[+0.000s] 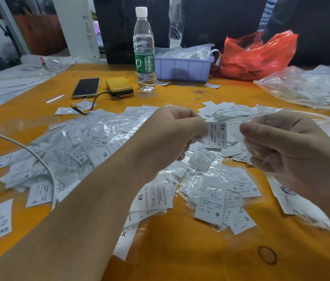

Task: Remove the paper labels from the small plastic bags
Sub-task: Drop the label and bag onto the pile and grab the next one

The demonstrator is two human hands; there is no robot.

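Observation:
My left hand (172,136) pinches a white paper label (215,134) marked XS, held above the table. To its right, my right hand (281,145) grips a small clear plastic bag (235,128), which drapes over its fingers. The label sits just left of the bag's mouth; whether any of it is still inside is unclear. A big heap of bagged labels (75,147) covers the orange table (180,250) on the left and under my hands. A smaller pile of bare labels (227,111) lies behind my hands.
A water bottle (144,49), a phone (86,87) and a yellow power bank (119,86) stand at the back. Behind them are a purple tray (182,67) and a red plastic bag (257,55). Clear bags (310,88) pile at the right. A white cable (28,153) crosses the left heap.

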